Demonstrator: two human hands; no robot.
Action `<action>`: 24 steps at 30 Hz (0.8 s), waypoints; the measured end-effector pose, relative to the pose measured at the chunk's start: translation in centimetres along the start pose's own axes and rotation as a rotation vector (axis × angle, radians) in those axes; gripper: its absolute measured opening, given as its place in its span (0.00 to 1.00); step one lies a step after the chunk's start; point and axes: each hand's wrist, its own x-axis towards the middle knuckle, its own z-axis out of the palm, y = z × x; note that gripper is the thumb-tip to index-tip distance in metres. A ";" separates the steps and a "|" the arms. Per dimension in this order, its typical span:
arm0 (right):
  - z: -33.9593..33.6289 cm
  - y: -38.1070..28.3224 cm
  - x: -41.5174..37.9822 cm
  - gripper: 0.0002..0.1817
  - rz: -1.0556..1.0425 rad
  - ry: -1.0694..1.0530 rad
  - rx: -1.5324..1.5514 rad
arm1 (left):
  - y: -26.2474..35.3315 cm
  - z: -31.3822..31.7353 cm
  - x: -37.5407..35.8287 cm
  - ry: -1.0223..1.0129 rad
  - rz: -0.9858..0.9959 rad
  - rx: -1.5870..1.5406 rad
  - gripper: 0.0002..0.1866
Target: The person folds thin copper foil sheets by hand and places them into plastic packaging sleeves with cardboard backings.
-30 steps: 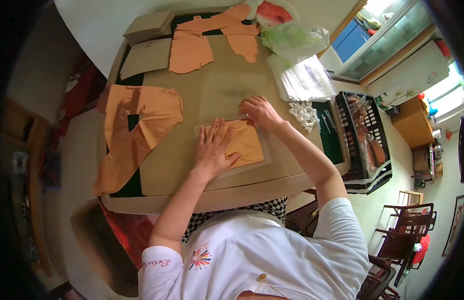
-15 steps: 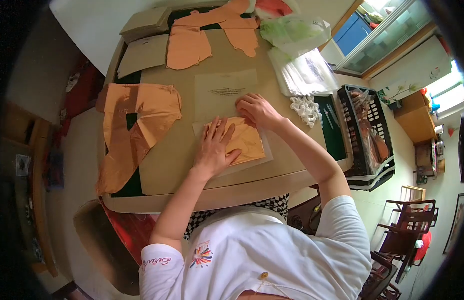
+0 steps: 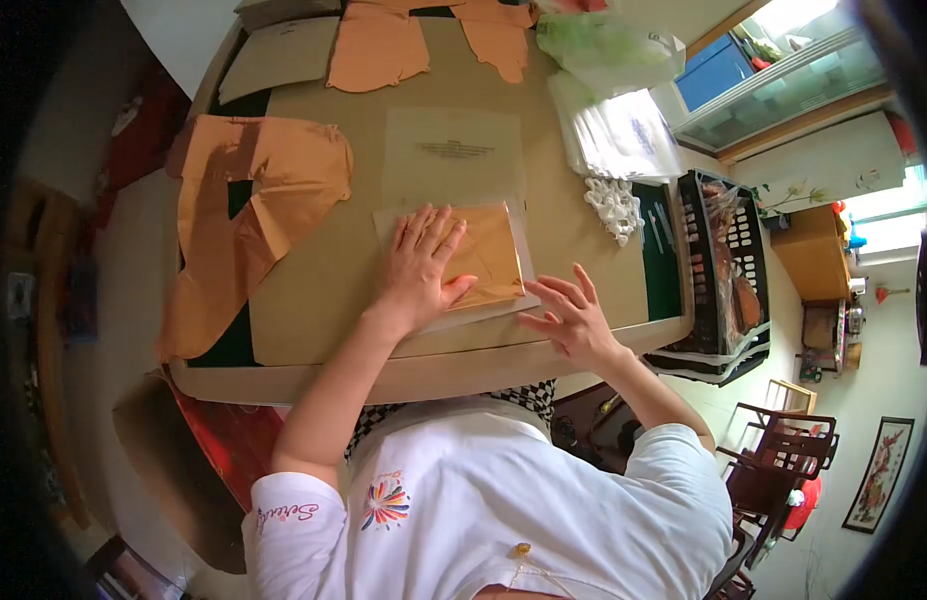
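Observation:
A folded orange packet (image 3: pixel 495 250) in a clear plastic sleeve lies near the front edge of the table. My left hand (image 3: pixel 421 268) rests flat on its left part, fingers spread. Beside the packet's lower right corner is my right hand (image 3: pixel 575 318), its fingers apart with nothing held. The sleeve's clear flap (image 3: pixel 451 165), with small printed text, stretches out flat beyond the packet.
Unfolded orange foil (image 3: pixel 268 185) lies at the left, with more orange pieces (image 3: pixel 380 50) at the back. Grey-brown sheets (image 3: pixel 283 60) are at the back left. Clear bags (image 3: pixel 618 130), white ties (image 3: pixel 615 208) and a black crate (image 3: pixel 718 270) are on the right.
My right hand has moved from the packet's top edge toward me, to its lower right corner, and its fingers have spread. My left hand stays on the packet. The view has shifted.

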 end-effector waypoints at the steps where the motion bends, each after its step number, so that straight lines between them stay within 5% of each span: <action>1: 0.3 -0.2 -0.3 0.18 0.030 0.011 -0.009 | 0.0 0.0 0.0 -0.002 0.001 0.003 0.38; 9: 1.8 -2.4 2.8 0.20 -0.053 0.063 0.036 | 0.1 -0.1 0.0 -0.056 -0.010 0.038 0.38; 14: 2.1 -3.1 5.2 0.24 0.103 0.027 -0.040 | 0.3 -0.5 0.3 -0.080 -0.020 0.068 0.37; 20: 2.6 -3.6 7.2 0.29 0.110 0.049 -0.082 | -0.5 -0.3 0.3 -0.006 0.012 0.081 0.27; 23: 3.2 -3.0 7.0 0.28 0.104 0.064 -0.076 | -2.6 -0.3 0.7 0.090 -0.128 -0.355 0.22; 24: 3.1 -3.0 6.8 0.28 0.104 0.056 -0.074 | -3.5 -0.7 1.1 0.067 -0.113 -0.225 0.21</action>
